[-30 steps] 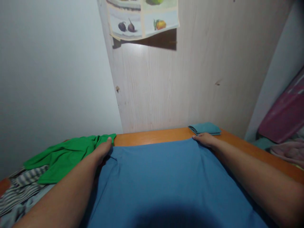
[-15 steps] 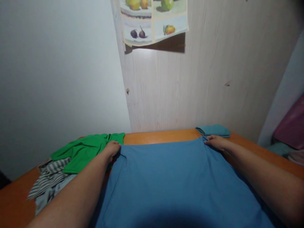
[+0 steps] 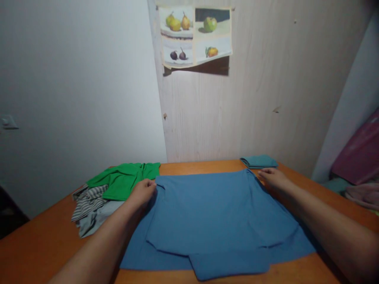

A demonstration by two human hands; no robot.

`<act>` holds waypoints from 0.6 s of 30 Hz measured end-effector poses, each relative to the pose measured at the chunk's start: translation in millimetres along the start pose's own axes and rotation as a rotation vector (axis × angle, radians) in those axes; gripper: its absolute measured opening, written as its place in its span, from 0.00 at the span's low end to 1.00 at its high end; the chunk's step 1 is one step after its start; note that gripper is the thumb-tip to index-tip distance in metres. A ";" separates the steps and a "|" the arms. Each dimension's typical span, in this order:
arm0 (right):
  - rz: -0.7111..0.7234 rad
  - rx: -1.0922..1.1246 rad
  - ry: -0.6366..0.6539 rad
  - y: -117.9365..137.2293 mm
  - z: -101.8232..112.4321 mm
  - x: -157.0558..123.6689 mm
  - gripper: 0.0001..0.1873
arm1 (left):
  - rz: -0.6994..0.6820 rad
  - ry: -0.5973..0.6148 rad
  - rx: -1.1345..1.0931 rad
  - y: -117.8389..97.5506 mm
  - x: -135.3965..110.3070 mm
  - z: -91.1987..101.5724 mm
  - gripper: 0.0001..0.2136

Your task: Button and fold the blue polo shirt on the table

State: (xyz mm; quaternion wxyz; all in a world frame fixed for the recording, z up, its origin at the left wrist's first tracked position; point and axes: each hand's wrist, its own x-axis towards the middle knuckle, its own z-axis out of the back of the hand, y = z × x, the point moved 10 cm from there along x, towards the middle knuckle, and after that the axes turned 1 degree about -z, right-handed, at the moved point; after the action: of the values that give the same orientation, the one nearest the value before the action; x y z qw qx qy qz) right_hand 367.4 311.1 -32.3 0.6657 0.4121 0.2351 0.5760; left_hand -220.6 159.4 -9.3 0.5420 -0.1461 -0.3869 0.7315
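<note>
A blue garment lies spread and partly folded on the orange wooden table. My left hand rests at its far left corner, fingers curled and pinching the cloth edge. At the far right corner my right hand lies on the garment's edge with fingers extended and nearly flat. Both forearms reach in from the bottom of the view.
A green garment lies on striped and grey clothes at the table's left. A small folded teal cloth sits at the far right edge. A wood-grain panel with a fruit poster stands behind. Pink bedding lies to the right.
The view has pulled back and tilted, so the garment's near folded edge and more table now show. Both hands stay at the garment's far corners, drawn slightly toward me.
</note>
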 end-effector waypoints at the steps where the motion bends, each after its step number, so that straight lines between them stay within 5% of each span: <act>1: 0.003 0.013 -0.027 1.9 5.6 -8.6 0.08 | 0.009 0.017 -0.003 0.4 -6.6 0.3 0.09; 11: 0.039 0.278 -0.002 22.1 4.3 -91.3 0.13 | 0.005 0.101 0.081 2.1 -65.5 -7.9 0.18; 18: 0.312 -0.065 -0.008 37.1 -7.9 -103.6 0.12 | -0.081 0.155 0.078 -9.5 -81.7 -19.3 0.15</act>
State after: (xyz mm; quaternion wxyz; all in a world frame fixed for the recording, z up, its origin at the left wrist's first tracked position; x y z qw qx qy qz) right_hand 316.5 213.6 -23.0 0.5822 0.4242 0.1466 0.6779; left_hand -171.7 94.2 -31.9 0.6048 -0.1653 -0.3209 0.7099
